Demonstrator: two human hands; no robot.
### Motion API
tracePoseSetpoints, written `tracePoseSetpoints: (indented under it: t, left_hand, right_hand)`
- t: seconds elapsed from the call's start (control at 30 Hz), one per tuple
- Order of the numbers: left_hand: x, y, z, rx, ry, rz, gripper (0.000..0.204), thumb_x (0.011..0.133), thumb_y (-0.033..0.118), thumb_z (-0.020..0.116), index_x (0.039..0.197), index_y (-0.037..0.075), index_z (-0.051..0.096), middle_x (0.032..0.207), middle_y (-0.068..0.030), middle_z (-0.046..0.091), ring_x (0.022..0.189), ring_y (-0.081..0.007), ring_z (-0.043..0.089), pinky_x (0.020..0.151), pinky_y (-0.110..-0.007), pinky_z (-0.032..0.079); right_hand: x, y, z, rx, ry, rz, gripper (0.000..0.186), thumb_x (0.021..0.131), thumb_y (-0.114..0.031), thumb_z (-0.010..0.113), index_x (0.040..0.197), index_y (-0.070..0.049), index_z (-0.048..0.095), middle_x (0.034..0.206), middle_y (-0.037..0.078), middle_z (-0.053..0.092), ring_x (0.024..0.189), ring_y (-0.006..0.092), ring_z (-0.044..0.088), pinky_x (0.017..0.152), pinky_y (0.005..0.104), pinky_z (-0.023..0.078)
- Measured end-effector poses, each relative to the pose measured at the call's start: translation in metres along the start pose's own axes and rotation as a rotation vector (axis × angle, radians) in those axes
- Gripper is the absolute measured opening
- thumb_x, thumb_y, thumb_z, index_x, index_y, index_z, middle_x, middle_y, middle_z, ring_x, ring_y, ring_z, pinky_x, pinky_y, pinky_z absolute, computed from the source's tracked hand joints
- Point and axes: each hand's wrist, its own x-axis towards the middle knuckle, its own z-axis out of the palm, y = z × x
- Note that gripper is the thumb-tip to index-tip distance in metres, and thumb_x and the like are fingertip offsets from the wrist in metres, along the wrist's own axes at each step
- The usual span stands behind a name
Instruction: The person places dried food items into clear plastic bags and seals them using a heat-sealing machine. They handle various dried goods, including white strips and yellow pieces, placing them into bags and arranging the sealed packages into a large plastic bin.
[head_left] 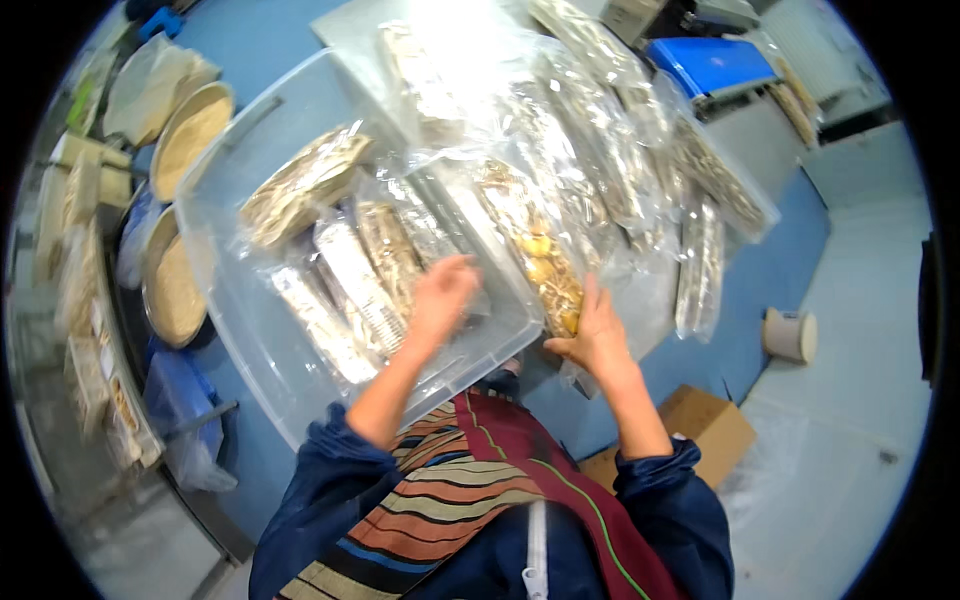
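Observation:
A large clear plastic tub (215,290) stands in front of me, with several long clear bags of pale and brown dried pieces inside. My left hand (445,295) is over the tub's near right part, above the bags; motion smears its fingers. Just beyond the tub's right wall lies a long clear bag of yellow-brown dried pieces (545,265). Around the near right end of that bag is my right hand (598,335), thumb on the near side and fingers along the right edge. Inside the tub, a bulky bag of dried pieces (305,190) rests at the far left.
Several more filled clear bags (590,140) pile up beyond and to the right. At left stand two round pans of tan material (178,285) beside a shelf. A blue box (710,65) is far right. A cardboard box (705,430) and a white roll (790,335) sit lower right.

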Motion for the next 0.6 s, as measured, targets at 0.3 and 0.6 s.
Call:
tracePoseSetpoints:
  t: [0.3,0.6]
  left_hand:
    - [-0.037,0.071,0.069,-0.295,-0.103,-0.161,0.077,0.078,0.031,0.066,0.135,0.004,0.022,0.115,-0.014,0.038,0.108,-0.0234,0.045,0.081,-0.031,0.045]
    - [-0.083,0.072,-0.05,-0.281,0.407,0.228,0.087,0.074,0.041,0.068,0.136,0.005,0.018,0.13,-0.0182,0.022,0.117,-0.0289,0.036,0.092,-0.041,0.04]
  right_hand:
    - [-0.043,-0.016,-0.118,0.368,-0.102,0.167,0.071,0.057,-0.015,0.063,0.122,0.005,0.043,0.096,0.021,0.061,0.086,0.0283,0.062,0.079,0.0326,0.047]
    - [-0.014,-0.129,-0.067,0.706,-0.339,-0.277,0.069,0.061,-0.016,0.067,0.122,0.003,0.041,0.099,0.019,0.06,0.09,0.0253,0.06,0.081,0.0328,0.046]
